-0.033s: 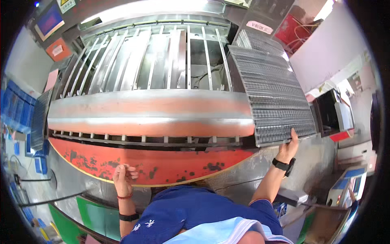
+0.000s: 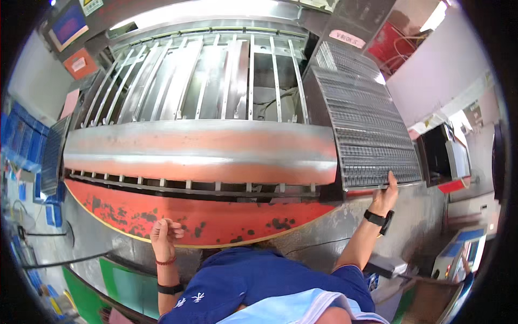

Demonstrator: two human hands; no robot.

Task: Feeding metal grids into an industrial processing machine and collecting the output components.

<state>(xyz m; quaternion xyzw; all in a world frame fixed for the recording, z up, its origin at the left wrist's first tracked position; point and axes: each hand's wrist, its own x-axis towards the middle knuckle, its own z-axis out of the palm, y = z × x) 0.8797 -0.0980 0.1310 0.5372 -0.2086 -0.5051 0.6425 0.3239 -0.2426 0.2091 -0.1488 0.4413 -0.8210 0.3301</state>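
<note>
My right hand (image 2: 384, 197) is at the near edge of a dark grey panel with close rows of ridges (image 2: 372, 129). One finger lies on its top and the others are at or under the edge. The panel rests at the right end of the machine, apparently on a stack of similar panels. My left hand (image 2: 166, 231) hovers over the front part of the red, worn, curved ledge (image 2: 248, 218). Its fingers are loosely bent and apart from the thumb, with nothing visible in them.
Ahead of me is a machine bed of metal rails (image 2: 226, 81) behind a broad metal bar (image 2: 199, 148). A dark ridged panel (image 2: 53, 162) stands at the left end. Blue bins (image 2: 24, 137) are far left; a grey box (image 2: 386, 264) sits near my right elbow.
The ridged panel under my right hand has shifted slightly right and toward me, and more of the dark side beside it shows. My left hand has hardly moved.
</note>
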